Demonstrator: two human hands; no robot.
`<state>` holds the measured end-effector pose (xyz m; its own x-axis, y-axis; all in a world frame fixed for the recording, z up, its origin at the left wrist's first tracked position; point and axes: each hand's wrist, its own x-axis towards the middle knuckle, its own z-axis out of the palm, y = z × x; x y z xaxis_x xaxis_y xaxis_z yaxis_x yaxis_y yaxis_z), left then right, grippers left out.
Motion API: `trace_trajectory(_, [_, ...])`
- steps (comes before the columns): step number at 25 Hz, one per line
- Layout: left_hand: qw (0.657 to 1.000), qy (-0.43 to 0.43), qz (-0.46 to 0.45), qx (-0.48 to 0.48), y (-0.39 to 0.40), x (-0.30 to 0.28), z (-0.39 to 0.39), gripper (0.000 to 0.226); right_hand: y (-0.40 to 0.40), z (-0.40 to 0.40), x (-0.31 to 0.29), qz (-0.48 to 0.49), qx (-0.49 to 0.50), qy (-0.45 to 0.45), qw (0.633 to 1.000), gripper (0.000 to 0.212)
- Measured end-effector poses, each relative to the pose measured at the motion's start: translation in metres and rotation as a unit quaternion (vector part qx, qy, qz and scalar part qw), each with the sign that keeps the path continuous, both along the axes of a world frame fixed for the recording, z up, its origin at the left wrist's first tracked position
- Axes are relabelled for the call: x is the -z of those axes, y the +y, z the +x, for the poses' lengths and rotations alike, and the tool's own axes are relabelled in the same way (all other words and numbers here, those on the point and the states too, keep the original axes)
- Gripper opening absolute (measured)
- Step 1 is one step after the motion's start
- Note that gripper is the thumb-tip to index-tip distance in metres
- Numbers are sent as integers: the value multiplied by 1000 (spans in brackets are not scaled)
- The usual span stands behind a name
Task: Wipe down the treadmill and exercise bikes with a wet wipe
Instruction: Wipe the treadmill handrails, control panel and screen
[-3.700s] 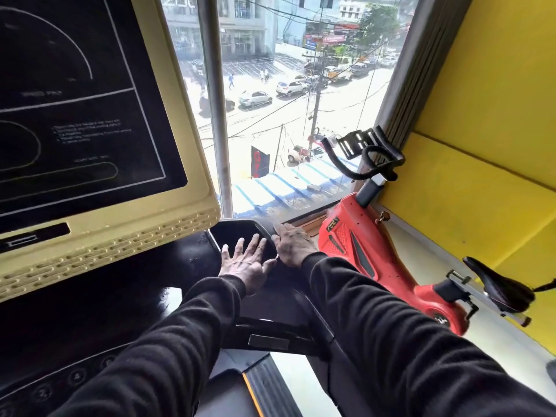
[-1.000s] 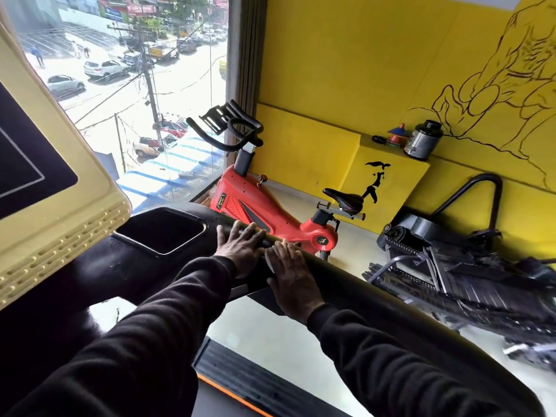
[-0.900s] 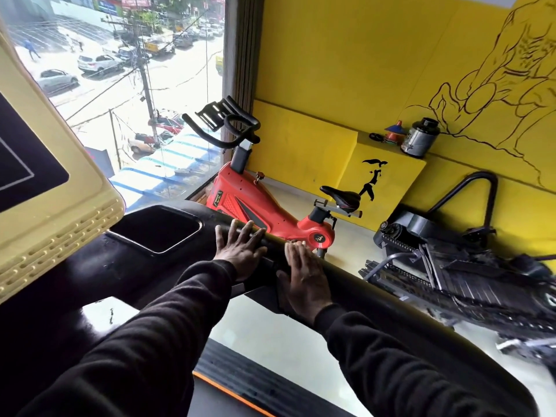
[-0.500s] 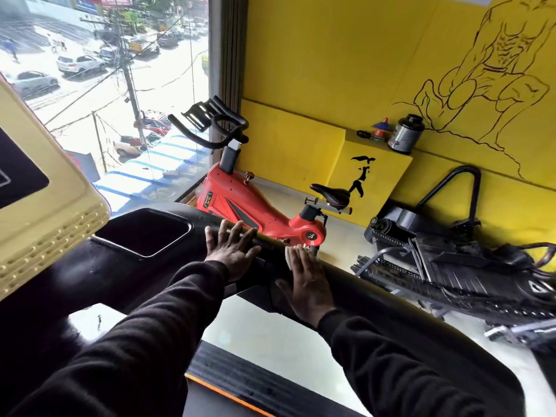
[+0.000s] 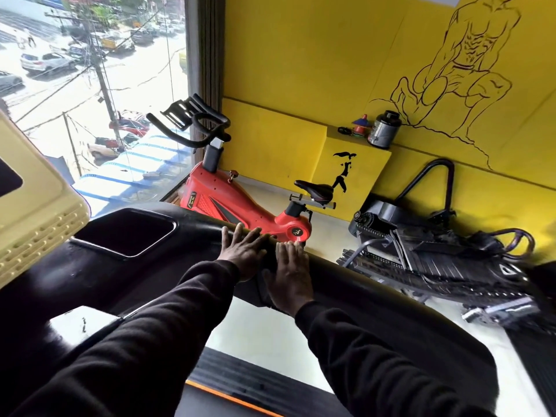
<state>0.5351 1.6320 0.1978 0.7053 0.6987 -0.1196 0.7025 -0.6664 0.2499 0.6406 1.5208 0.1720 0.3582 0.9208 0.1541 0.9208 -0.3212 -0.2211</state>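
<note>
Both hands lie flat, side by side, on the treadmill's black right handrail (image 5: 376,299). My left hand (image 5: 245,251) presses the rail with fingers spread. My right hand (image 5: 290,273) rests just to its right, fingers straight and together. No wet wipe shows; one under a palm would be hidden. The treadmill's yellow console (image 5: 36,212) rises at the far left, with a black cup recess (image 5: 126,231) beside it. A red exercise bike (image 5: 240,203) stands beyond the rail near the window.
A dismantled black treadmill frame (image 5: 436,251) lies on the floor at right against the yellow wall. A jar (image 5: 383,129) and small items sit on a yellow ledge. The treadmill's belt edge with an orange stripe (image 5: 228,395) runs below.
Over the last seconds both hands slid from beside the cup recess rightward along the handrail and my view turned right. In the last half second the hands barely moved.
</note>
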Motion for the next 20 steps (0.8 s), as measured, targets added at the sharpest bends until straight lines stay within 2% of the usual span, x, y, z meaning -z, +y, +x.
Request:
trace_trajectory(2, [1000, -5, -10, -11, -1, 4, 3, 54, -3, -3, 10, 14, -68, -64, 996, 66])
trace_trajectory(4, [1000, 1, -7, -10, 0, 6, 3, 54, -24, 22, 22, 39, -124, -114, 985, 65])
trace_trajectory(5, [1000, 1, -8, -11, 1, 6, 3, 55, -36, 37, 25, 62, -112, -115, 985, 68])
trace_trajectory(7, [1000, -5, -10, -19, 0, 6, 6, 55, -51, 57, 32, 92, -21, -89, 991, 70])
trace_trajectory(10, [999, -15, -16, -29, -1, 7, 7, 54, -30, 29, 27, 55, 73, -20, 996, 80])
trace_trajectory(11, [999, -16, -16, -30, -1, 7, 7, 54, -20, 13, 25, 49, 59, -11, 997, 83])
trace_trajectory(13, [999, -15, -16, -29, -1, 7, 7, 54, -17, -3, 31, 50, -31, -73, 996, 80])
trace_trajectory(15, [999, -15, -20, -26, -2, 6, 7, 54, -34, 13, 35, 58, -90, -124, 986, 80])
trace_trajectory(16, [999, -15, -21, -25, -2, 6, 7, 54, -44, 25, 38, 65, -89, -131, 985, 80])
trace_trajectory(20, [999, -20, -16, -30, -2, 5, 7, 54, -39, 41, 31, 57, 71, -70, 993, 81])
